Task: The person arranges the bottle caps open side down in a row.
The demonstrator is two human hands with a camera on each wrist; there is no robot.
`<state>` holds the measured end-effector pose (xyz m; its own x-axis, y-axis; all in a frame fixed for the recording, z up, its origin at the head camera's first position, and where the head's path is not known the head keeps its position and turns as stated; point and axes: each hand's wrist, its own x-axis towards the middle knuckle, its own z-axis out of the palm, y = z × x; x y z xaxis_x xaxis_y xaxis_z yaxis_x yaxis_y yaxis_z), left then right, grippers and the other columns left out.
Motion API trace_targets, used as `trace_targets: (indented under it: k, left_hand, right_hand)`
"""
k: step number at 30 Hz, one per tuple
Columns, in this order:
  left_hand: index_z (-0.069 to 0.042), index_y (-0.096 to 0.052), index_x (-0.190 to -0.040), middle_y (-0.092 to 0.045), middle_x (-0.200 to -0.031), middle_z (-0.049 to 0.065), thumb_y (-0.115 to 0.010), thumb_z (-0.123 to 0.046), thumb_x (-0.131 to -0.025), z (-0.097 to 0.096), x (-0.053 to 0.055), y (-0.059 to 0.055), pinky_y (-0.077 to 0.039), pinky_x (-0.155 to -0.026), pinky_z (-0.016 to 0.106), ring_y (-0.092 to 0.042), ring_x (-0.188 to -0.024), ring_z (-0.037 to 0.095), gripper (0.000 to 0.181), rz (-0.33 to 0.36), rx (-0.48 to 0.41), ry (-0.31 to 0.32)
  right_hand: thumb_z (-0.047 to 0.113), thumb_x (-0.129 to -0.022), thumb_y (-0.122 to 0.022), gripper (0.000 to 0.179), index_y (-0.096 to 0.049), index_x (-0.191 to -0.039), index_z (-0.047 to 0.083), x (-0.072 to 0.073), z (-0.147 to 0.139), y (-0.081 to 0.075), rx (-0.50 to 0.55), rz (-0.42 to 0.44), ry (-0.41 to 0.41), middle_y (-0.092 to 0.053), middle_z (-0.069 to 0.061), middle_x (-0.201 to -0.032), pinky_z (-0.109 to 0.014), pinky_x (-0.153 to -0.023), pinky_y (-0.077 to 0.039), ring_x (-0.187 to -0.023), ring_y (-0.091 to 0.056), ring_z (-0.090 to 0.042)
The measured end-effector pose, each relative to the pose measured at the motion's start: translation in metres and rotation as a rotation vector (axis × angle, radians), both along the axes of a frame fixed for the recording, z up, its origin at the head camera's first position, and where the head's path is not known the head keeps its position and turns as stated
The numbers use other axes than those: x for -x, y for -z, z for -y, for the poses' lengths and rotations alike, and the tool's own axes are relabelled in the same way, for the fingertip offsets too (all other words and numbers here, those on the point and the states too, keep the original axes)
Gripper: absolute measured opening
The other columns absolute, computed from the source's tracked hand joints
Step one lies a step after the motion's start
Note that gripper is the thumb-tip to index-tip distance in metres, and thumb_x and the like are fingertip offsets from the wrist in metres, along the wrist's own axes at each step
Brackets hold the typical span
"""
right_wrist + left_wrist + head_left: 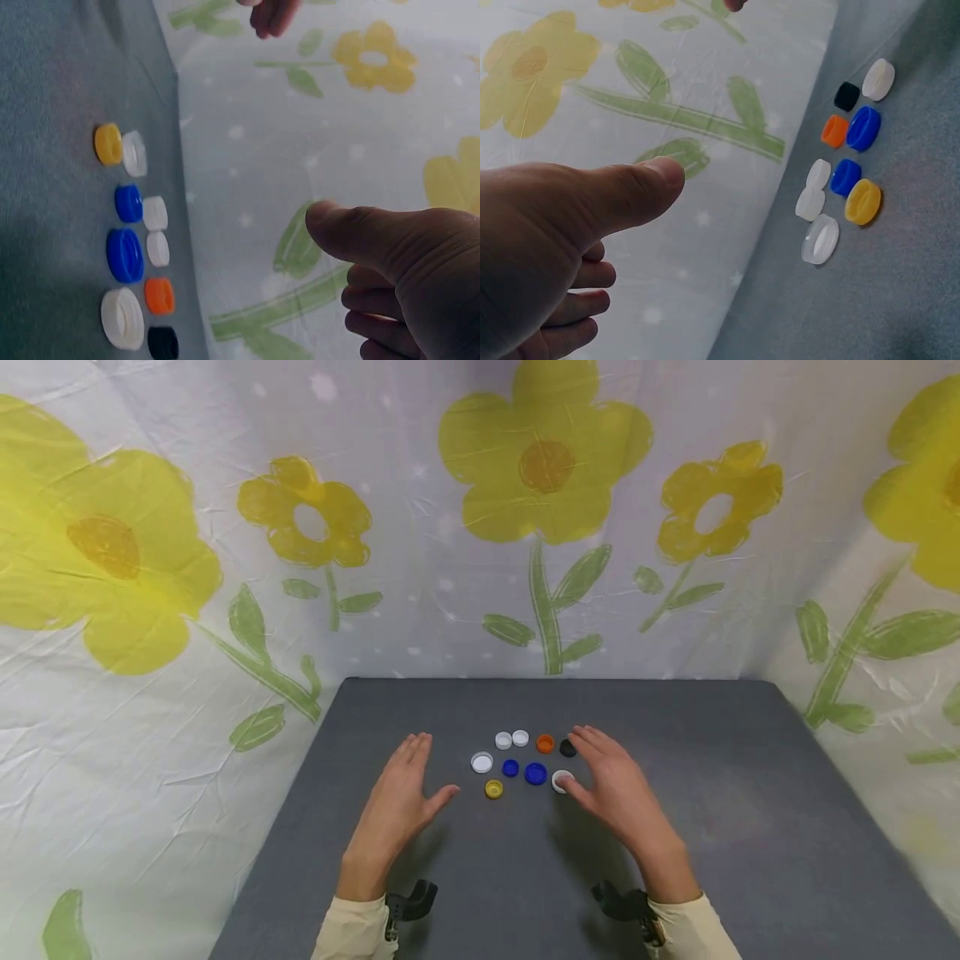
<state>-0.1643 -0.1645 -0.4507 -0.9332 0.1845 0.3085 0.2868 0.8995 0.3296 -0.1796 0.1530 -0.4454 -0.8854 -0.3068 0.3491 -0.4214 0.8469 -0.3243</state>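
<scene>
Several bottle caps lie in a loose group on the table: a yellow cap (pixel 493 789), a small blue cap (pixel 511 767), a larger blue cap (pixel 536 773), an orange cap (pixel 545 743), a black cap (pixel 567 748) and several white ones, among them a translucent white cap (pixel 482 762). My left hand (pixel 401 797) is held left of the group, fingers straight and thumb out toward it, holding nothing. On the other side my right hand (pixel 618 789) hovers with straight fingers, its thumb overlapping a white cap (pixel 561 780) in the head view. Both hands cast shadows on the table.
The dark grey table (pixel 465 893) ends at a white curtain (pixel 420 568) printed with yellow flowers, which hangs behind it and along both sides. A black wrist strap (pixel 411 902) shows at my left cuff, another strap (pixel 622 902) at my right.
</scene>
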Motion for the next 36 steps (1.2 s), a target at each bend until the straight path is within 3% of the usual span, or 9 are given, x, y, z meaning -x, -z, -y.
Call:
trace_targets:
  k: [5, 14, 28, 36]
  left_hand:
    - [0.002, -0.045, -0.148, -0.048, -0.15, 0.023, -0.082, -0.039, -0.083, -0.004, 0.005, 0.004, -0.042, -0.11, 0.053, -0.044, -0.142, 0.037, 0.084, -0.001, -0.02, 0.009]
    - [0.0, -0.05, -0.144, -0.053, -0.146, 0.021, -0.084, -0.036, -0.081, -0.013, 0.012, 0.017, -0.045, -0.107, 0.051, -0.05, -0.136, 0.036, 0.08, 0.008, -0.035, -0.004]
    - [-0.001, -0.062, -0.133, -0.064, -0.133, 0.02, -0.085, -0.032, -0.081, -0.025, 0.028, 0.047, -0.05, -0.102, 0.049, -0.061, -0.124, 0.035, 0.064, 0.032, -0.036, 0.025]
    - [0.001, -0.068, -0.123, -0.07, -0.12, 0.02, -0.086, -0.03, -0.079, -0.03, 0.035, 0.066, -0.053, -0.095, 0.047, -0.067, -0.111, 0.035, 0.056, -0.008, -0.014, 0.073]
  right_hand:
    - [0.031, -0.082, -0.084, 0.065, -0.061, -0.135, 0.001, 0.008, 0.01, 0.007, -0.001, -0.022, -0.036, -0.058, -0.017, -0.143, -0.053, -0.106, -0.046, -0.135, -0.052, -0.036]
    - [0.033, -0.081, -0.085, 0.062, -0.064, -0.132, 0.003, 0.018, 0.027, 0.021, -0.008, 0.013, -0.067, -0.061, -0.015, -0.139, -0.051, -0.106, -0.046, -0.133, -0.054, -0.034]
    - [0.026, -0.081, -0.085, 0.052, -0.068, -0.124, 0.0, 0.031, 0.054, 0.049, 0.01, -0.029, -0.146, -0.063, -0.015, -0.135, -0.047, -0.101, -0.05, -0.125, -0.06, -0.032]
    - [0.024, -0.083, -0.083, 0.045, -0.071, -0.12, 0.003, 0.037, 0.068, 0.065, -0.03, 0.021, -0.17, -0.061, -0.015, -0.138, -0.046, -0.105, -0.047, -0.129, -0.057, -0.031]
